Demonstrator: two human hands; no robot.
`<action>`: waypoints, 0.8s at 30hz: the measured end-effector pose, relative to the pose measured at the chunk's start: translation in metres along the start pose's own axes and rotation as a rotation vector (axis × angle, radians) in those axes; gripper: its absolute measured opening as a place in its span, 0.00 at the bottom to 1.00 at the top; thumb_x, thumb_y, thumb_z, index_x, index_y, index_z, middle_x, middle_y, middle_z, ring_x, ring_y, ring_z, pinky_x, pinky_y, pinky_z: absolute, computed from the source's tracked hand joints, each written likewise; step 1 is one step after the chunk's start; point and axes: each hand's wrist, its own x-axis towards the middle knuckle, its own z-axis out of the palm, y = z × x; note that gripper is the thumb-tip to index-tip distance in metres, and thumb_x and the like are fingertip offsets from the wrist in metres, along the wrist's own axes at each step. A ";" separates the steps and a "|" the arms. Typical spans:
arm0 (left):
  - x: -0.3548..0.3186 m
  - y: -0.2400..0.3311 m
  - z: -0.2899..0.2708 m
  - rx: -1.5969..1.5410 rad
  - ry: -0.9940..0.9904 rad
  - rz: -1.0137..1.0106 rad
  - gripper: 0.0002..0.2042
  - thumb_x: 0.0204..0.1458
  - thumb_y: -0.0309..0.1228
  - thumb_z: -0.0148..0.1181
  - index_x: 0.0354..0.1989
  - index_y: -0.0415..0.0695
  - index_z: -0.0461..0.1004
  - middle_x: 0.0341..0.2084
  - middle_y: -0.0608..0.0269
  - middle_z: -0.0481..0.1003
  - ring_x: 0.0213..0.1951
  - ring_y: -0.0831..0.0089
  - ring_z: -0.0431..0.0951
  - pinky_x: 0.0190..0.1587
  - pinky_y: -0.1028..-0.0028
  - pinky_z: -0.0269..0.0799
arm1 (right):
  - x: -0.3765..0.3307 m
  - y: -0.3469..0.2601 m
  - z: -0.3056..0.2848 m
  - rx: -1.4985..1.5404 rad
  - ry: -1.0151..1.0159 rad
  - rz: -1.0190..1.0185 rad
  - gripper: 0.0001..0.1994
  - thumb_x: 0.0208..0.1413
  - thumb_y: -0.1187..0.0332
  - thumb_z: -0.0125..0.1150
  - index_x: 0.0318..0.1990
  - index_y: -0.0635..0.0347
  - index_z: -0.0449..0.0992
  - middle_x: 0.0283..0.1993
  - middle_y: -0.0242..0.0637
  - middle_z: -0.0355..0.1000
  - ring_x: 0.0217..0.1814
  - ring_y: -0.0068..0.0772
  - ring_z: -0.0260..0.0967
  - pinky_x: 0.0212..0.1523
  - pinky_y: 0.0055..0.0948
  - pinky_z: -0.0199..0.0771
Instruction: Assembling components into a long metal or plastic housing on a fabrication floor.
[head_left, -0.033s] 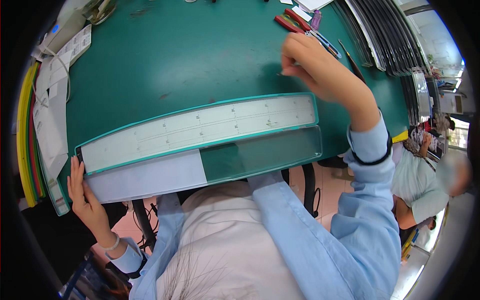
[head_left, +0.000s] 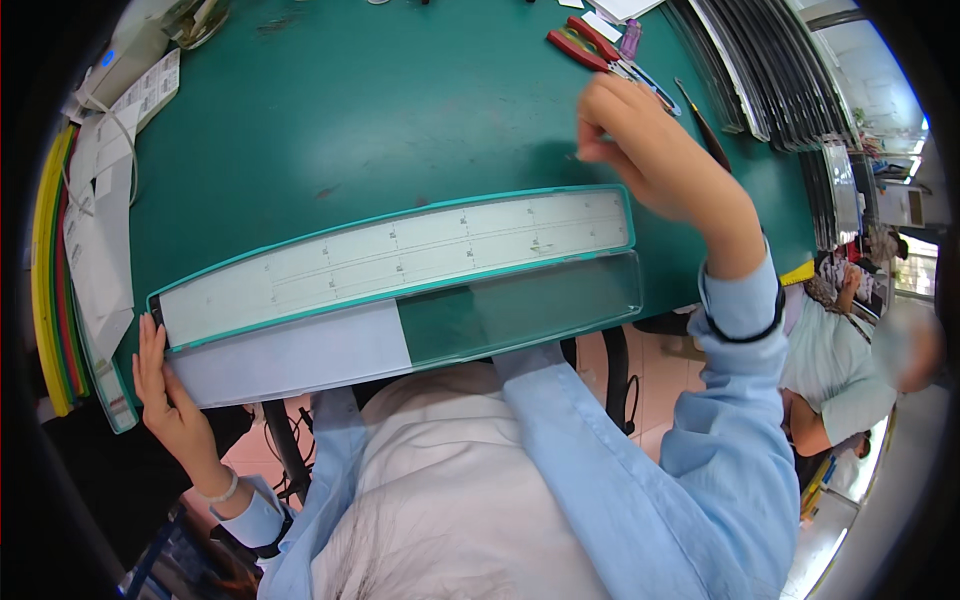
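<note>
A long, narrow teal-rimmed case (head_left: 390, 216) lies across the near part of the table, with a white panel (head_left: 440, 245) bearing faint lines and small marks inside it. Along its near side is a clear cover (head_left: 530, 310), the left half of which shows a white sheet (head_left: 290, 352). My left hand (head_left: 180, 410) rests against the left end of case and cover, fingers stretched out. Past the far right corner of the case, my right hand (head_left: 622, 135) is raised over the table with its fingers pinched; a tiny tip shows at them, too small to name.
Red-handled pliers (head_left: 580, 45), a purple item (head_left: 630, 40) and a dark-handled pointed tool (head_left: 708, 135) lie beyond my right hand. Black-edged panels (head_left: 770, 75) are stacked at the right. Papers (head_left: 100, 240) and yellow strips (head_left: 48, 290) line the left. Another person (head_left: 840, 350) sits at right.
My right hand has shifted slightly to the right and toward me, its fingers still pinched. My left hand stays at the end of the case.
</note>
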 end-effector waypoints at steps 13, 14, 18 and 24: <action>0.003 -0.004 0.004 -0.006 -0.027 0.046 0.18 0.59 0.18 0.40 0.55 0.38 0.71 0.58 0.55 0.69 0.62 0.62 0.66 0.67 0.60 0.50 | -0.057 -0.054 0.022 -0.087 0.022 0.288 0.11 0.41 0.82 0.57 0.30 0.61 0.62 0.34 0.40 0.61 0.39 0.43 0.59 0.41 0.34 0.57; 0.004 -0.004 0.006 -0.010 -0.029 0.051 0.18 0.59 0.18 0.40 0.55 0.38 0.71 0.58 0.55 0.69 0.62 0.62 0.66 0.67 0.60 0.50 | -0.057 -0.055 0.022 -0.088 0.022 0.295 0.11 0.41 0.82 0.57 0.30 0.61 0.62 0.34 0.40 0.61 0.39 0.43 0.59 0.41 0.34 0.57; 0.002 -0.003 -0.002 0.004 -0.037 0.037 0.18 0.59 0.18 0.40 0.55 0.39 0.71 0.58 0.55 0.69 0.62 0.62 0.66 0.67 0.60 0.51 | -0.053 -0.058 0.022 -0.132 0.017 0.300 0.09 0.42 0.82 0.56 0.30 0.61 0.63 0.34 0.40 0.61 0.38 0.43 0.59 0.42 0.34 0.57; 0.003 0.001 -0.002 0.030 -0.041 0.053 0.17 0.60 0.18 0.40 0.54 0.39 0.71 0.58 0.56 0.70 0.61 0.62 0.67 0.66 0.60 0.52 | -0.053 -0.059 0.020 -0.132 -0.007 0.304 0.11 0.42 0.82 0.58 0.31 0.61 0.64 0.35 0.40 0.62 0.40 0.42 0.60 0.43 0.33 0.58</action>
